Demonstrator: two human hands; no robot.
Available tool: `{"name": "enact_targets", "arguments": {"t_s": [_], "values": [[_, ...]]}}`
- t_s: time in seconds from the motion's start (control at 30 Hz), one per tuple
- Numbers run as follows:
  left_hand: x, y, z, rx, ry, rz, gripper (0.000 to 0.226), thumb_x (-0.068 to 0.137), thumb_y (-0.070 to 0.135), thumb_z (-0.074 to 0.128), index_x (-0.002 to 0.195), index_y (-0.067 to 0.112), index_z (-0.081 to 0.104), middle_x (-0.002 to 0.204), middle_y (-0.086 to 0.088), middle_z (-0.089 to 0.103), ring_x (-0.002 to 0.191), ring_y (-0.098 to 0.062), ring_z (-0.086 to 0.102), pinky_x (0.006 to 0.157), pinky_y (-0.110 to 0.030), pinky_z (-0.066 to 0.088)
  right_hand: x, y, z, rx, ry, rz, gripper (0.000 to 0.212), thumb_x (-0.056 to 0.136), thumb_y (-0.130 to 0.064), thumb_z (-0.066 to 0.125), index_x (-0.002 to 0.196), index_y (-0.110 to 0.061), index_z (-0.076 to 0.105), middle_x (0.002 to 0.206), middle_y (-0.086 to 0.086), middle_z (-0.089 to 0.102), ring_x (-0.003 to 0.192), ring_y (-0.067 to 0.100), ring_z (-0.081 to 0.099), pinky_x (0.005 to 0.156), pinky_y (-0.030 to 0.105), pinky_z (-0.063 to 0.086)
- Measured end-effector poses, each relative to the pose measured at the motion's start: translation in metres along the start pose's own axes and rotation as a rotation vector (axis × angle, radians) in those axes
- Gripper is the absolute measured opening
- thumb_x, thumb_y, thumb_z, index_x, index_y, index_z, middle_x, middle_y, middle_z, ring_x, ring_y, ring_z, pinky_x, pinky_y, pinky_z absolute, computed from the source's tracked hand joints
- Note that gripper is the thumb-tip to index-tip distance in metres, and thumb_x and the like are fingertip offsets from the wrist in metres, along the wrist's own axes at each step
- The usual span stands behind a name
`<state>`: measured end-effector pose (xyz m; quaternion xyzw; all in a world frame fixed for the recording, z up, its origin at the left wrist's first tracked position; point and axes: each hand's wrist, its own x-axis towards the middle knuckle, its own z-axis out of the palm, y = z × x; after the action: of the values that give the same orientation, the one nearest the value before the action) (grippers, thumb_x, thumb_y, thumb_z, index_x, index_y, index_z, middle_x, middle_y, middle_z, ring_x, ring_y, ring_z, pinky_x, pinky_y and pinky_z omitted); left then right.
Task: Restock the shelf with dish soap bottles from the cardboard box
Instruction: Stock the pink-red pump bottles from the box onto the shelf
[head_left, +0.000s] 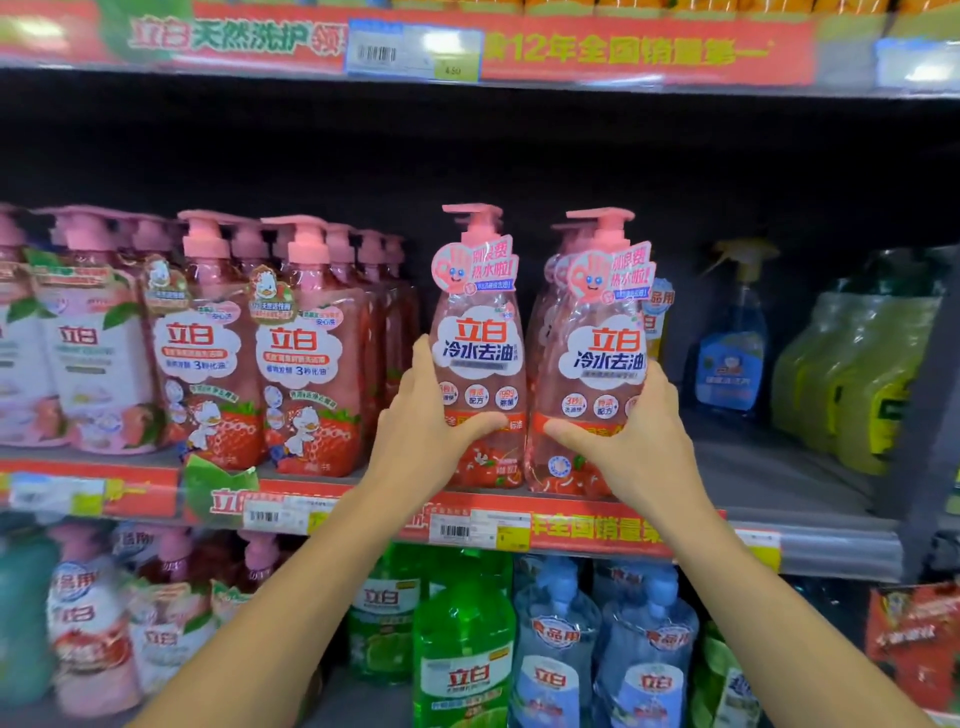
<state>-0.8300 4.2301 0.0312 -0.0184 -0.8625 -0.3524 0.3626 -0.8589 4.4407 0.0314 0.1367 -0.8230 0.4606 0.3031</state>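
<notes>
Left hand (423, 415) fingers wrapped round left bottle (480, 364); right hand (631, 431) clasped on right bottle (592, 374). Both bottles stood at front edge of shelf (779, 467), side by side, just apart.

Risk judged: bases near lip; uneven push could tip tall bottle forward or knock row behind.

Long axes vertical, pumps up, labels faced outward.
</notes>
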Motion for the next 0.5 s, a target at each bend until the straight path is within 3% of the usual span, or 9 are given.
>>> {"name": "enact_targets", "arguments": {"t_s": [0.13, 0.5], "values": [[0.008, -0.002, 0.005, 0.013, 0.000, -0.007, 0.100, 0.074, 0.056, 0.077, 0.148, 0.025, 0.019, 0.142, 0.004, 0.051, 0.126, -0.021, 0.054, 0.102, -0.047, 0.042, -0.001, 0.001, 0.002, 0.022, 0.003, 0.012, 0.097, 0.059, -0.056, 0.088, 0.139, -0.032, 0.038, 0.129, -0.007, 0.045, 0.124, 0.020, 0.052, 0.099, 0.050, 0.049], [0.020, -0.005, 0.010, -0.034, -0.054, -0.051, 0.103, 0.077, 0.049, 0.078, 0.152, 0.023, 0.011, 0.146, -0.003, 0.043, 0.129, -0.024, 0.049, 0.105, -0.046, 0.043, 0.000, 0.002, 0.005, 0.031, 0.009, 0.052, 0.101, 0.061, -0.056, 0.088, 0.143, -0.032, 0.034, 0.134, -0.008, 0.044, 0.125, 0.019, 0.051, 0.101, 0.052, 0.048]]}}
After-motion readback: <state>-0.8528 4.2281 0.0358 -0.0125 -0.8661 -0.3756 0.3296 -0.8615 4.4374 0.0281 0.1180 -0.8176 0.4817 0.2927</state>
